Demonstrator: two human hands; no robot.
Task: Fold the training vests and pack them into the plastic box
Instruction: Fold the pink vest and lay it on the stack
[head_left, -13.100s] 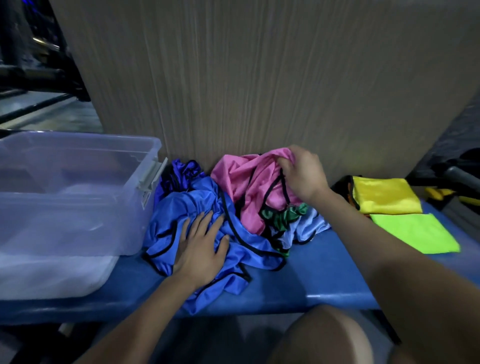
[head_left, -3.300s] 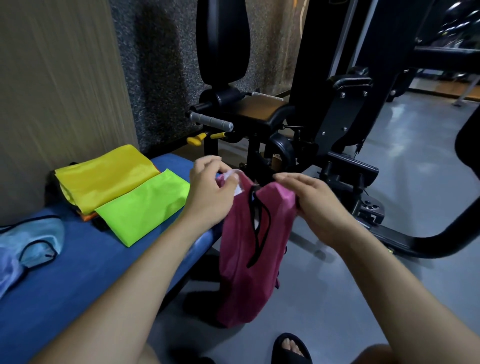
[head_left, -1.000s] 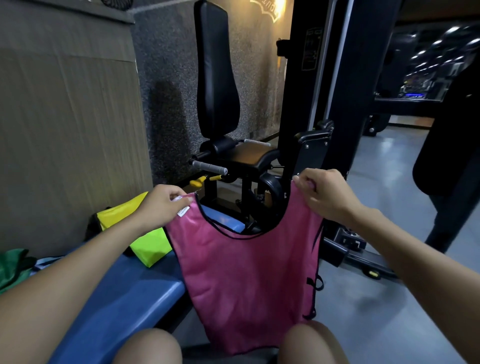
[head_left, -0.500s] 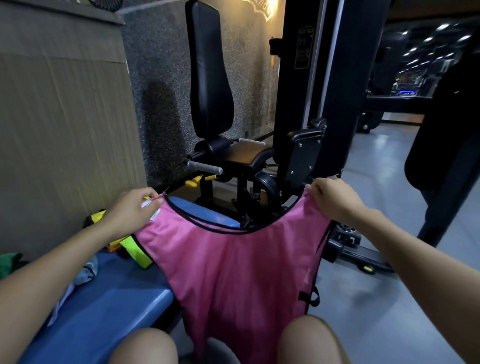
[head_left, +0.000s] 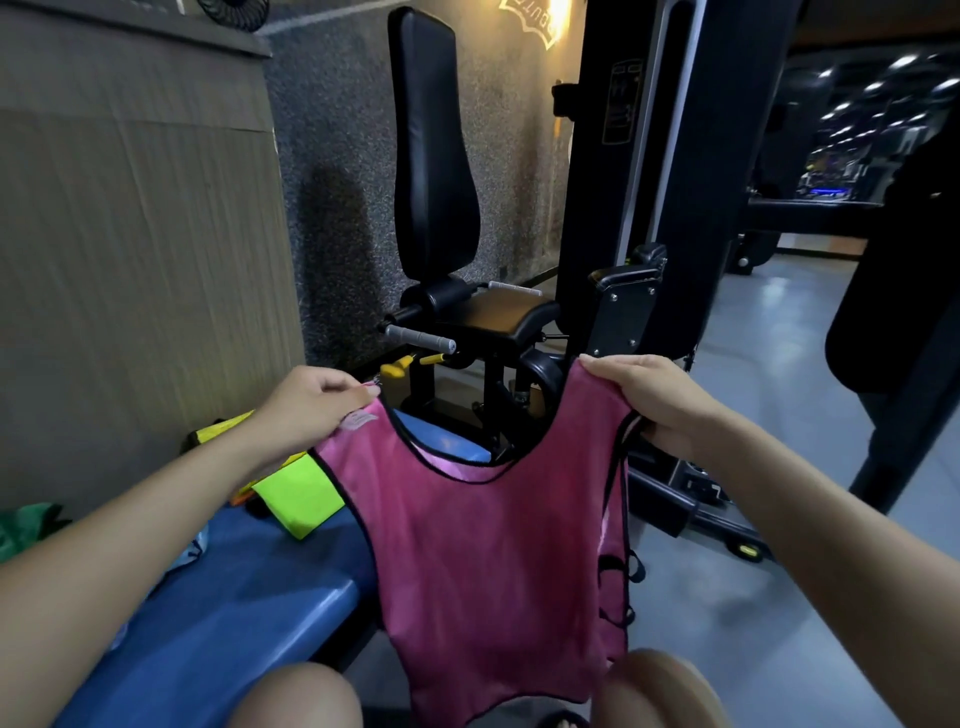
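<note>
Our grip is tight: our left hand (head_left: 311, 410) and right hand (head_left: 657, 400) pinch the pink vest's (head_left: 493, 561) shoulders. It hangs at six o'clock, above our knees. Next we fold it in half.

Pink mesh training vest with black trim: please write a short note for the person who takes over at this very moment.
Left hand: pinches one shoulder strap of the pink mesh training vest with black trim.
Right hand: grips the other strap. The vest hangs spread open between the knees, unfolded.
Done: a folded yellow vest and a folded lime-green vest lie on the blue padded bench.
Left: fold the pink vest, then the green cloth at the left edge. The plastic box is out of view; nothing visibly packed.
</note>
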